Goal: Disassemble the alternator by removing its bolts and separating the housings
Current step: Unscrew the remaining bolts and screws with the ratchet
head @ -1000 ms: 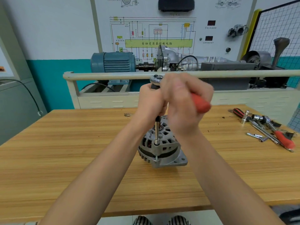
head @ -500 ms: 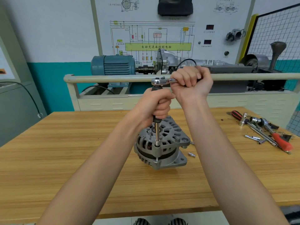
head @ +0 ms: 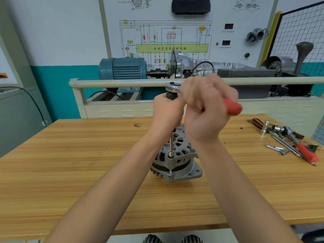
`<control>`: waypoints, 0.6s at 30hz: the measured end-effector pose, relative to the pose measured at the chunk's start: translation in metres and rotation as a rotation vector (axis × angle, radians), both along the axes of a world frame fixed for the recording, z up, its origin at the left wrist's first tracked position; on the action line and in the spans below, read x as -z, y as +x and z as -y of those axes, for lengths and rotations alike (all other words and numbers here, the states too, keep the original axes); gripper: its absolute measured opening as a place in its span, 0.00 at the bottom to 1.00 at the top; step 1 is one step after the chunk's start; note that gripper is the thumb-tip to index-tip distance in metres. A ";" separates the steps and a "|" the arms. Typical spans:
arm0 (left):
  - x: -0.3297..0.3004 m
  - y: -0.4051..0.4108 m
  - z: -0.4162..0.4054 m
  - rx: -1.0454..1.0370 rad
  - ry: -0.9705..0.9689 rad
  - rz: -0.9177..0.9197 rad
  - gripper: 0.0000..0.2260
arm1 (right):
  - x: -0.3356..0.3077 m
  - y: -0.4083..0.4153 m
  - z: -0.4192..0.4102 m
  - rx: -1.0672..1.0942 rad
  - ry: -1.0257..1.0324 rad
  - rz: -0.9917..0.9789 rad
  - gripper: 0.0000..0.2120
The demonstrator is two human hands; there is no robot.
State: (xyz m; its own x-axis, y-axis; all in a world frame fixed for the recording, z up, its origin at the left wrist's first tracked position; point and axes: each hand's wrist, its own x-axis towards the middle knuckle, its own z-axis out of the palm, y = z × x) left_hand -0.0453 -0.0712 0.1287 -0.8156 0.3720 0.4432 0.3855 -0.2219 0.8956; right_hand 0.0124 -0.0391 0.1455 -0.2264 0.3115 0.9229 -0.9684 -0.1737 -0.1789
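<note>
Since half a second ago the right hand has swung the red-handled ratchet back toward the person. Its fingers are clenched on the handle; the left hand wraps the extension bar. The ribbed cast-aluminium alternator stands mid-table. Best keep the socket square on the bolt, pressing down.

Both my forearms are bare from the lower frame edge to the wrists: no sleeves, no watch, no bands. My left hand and right hand carry no gloves and no rings that I can make out; the right-hand fingers are motion-blurred. At the bottom edge, my shoes show dark, ribbed toe caps
</note>
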 end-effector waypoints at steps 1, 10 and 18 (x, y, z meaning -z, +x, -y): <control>-0.001 0.001 0.001 0.052 0.015 0.059 0.15 | -0.003 0.001 -0.003 -0.051 -0.044 0.034 0.15; -0.010 -0.011 0.013 0.571 -0.094 0.178 0.17 | -0.015 -0.015 -0.056 -0.684 -0.539 0.297 0.18; -0.008 -0.001 0.007 0.256 -0.057 0.147 0.25 | -0.013 -0.011 -0.044 -0.587 -0.548 0.249 0.20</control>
State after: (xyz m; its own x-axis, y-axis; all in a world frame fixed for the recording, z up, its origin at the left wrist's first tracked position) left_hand -0.0464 -0.0785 0.1365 -0.7459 0.5948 0.2997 0.1885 -0.2431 0.9515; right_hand 0.0010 0.0047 0.1584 -0.6691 0.4691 0.5764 -0.6367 -0.7619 -0.1189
